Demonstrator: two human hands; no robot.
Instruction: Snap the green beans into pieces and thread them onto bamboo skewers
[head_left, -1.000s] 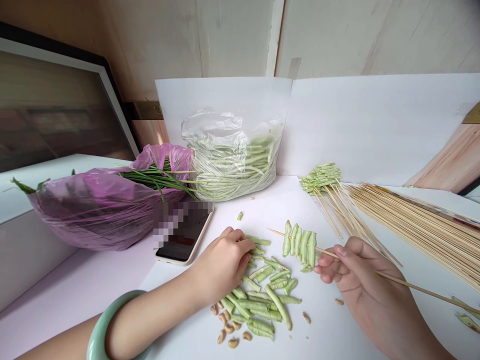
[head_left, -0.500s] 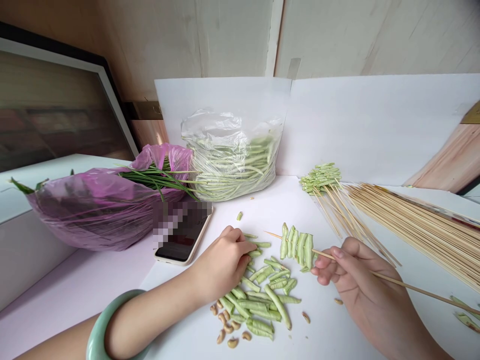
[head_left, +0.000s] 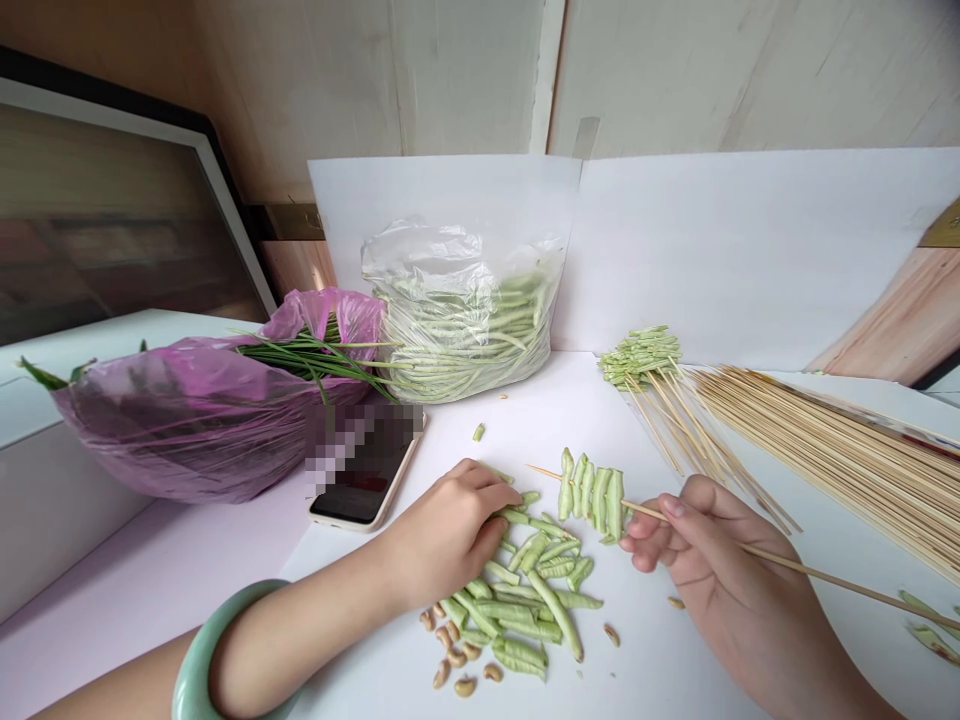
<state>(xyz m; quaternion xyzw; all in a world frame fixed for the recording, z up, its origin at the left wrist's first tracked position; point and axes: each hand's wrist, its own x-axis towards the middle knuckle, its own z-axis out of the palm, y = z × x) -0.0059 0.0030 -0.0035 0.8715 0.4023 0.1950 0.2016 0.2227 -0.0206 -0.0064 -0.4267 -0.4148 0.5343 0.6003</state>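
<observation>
My right hand pinches a thin bamboo skewer between thumb and fingers. Several short green bean pieces are threaded side by side near its pointed tip, which points left. My left hand reaches down into a loose pile of cut green bean pieces. Its thumb and forefinger close on a bean piece at the pile's upper edge; part of the piece is hidden by the fingers. A green bangle circles the left wrist.
Brown seeds lie below the pile. A phone is at left, with a purple bag of green stalks behind it. A clear bag of long beans stands at the back. Finished skewers and bare skewers lie right.
My left hand has shifted slightly right and down among the bean pieces, its fingertips moving to a piece nearer the skewer. My right hand and the skewer have barely moved.
</observation>
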